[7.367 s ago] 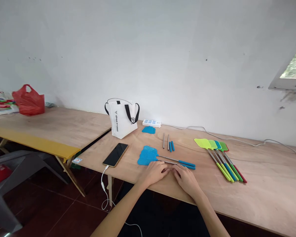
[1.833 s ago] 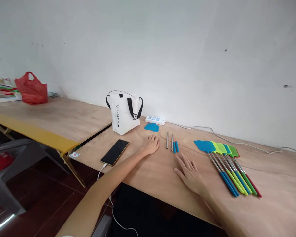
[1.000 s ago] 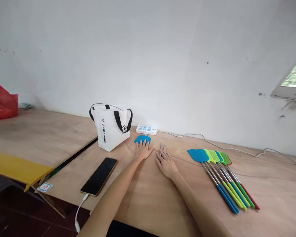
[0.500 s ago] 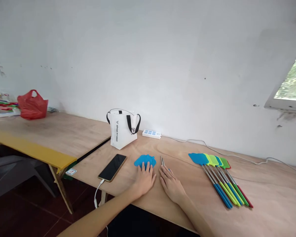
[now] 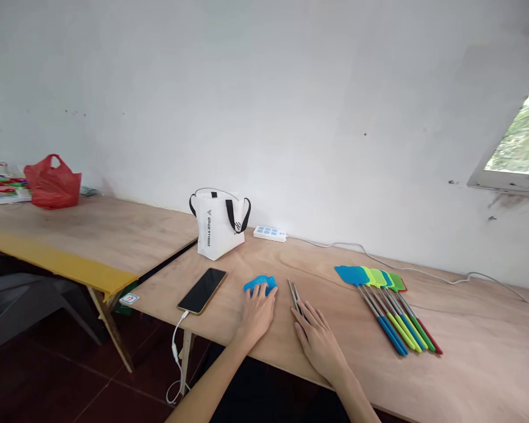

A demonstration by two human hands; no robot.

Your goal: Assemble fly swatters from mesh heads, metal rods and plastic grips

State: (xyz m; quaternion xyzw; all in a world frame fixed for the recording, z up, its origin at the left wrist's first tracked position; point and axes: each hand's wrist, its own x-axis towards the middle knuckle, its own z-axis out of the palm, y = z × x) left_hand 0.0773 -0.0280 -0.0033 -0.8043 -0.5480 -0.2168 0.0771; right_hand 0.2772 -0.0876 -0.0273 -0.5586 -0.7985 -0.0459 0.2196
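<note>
Blue swatter heads (image 5: 258, 280) just got pulled in from behind the phone (image 5: 203, 291) to right of it, metal rods (image 5: 293, 294) farther right. Left hand (image 5: 257, 311) is over the heads, right hand (image 5: 318, 339) over the rods, can't tell if either's gripping. Probably handier there.

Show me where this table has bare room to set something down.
The wooden table is bare right of the multicoloured mesh fly swatters, between them and the right hand, and between the white rectangular power strip and the blue mesh pieces. Crowded: those pieces, partly under the left hand; silver metal tubes, partly under the right.
</note>
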